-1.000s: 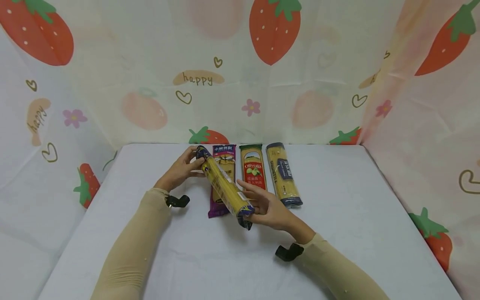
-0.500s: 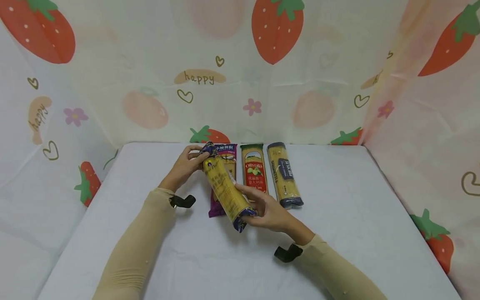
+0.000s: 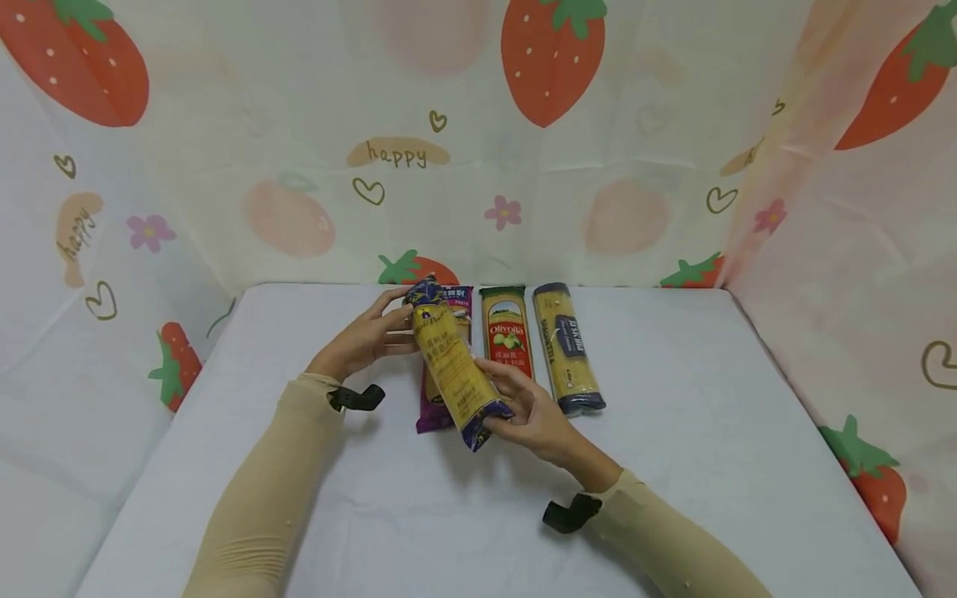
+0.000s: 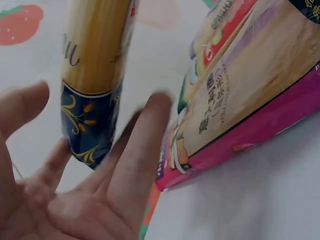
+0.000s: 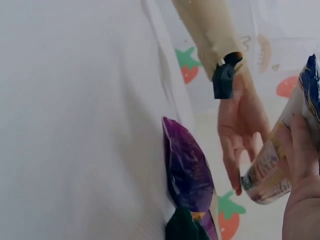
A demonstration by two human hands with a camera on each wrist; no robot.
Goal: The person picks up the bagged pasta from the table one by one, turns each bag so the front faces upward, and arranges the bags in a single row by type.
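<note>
A yellow pack of spaghetti with dark blue ends is held tilted above the table. My right hand grips its lower end, thumb in front and fingers behind. Around the upper end my left hand has its fingers spread. In the left wrist view the thumb stands apart from the blue pack end, and the fingers lie behind or beside it; whether they touch is unclear. The right wrist view shows the right hand's fingers round the pack. Behind the held pack lies a purple pasta pack, partly hidden.
A red and green pasta pack lies right of the purple one. Farther right is a yellow spaghetti pack with blue ends. All rest on a white-covered table, with a strawberry-print curtain behind and at the sides.
The held pack has turned about its length, so its broad printed face now shows. Its upper end has risen slightly. The left hand's fingers have loosened from that end; the right hand keeps its grip.
</note>
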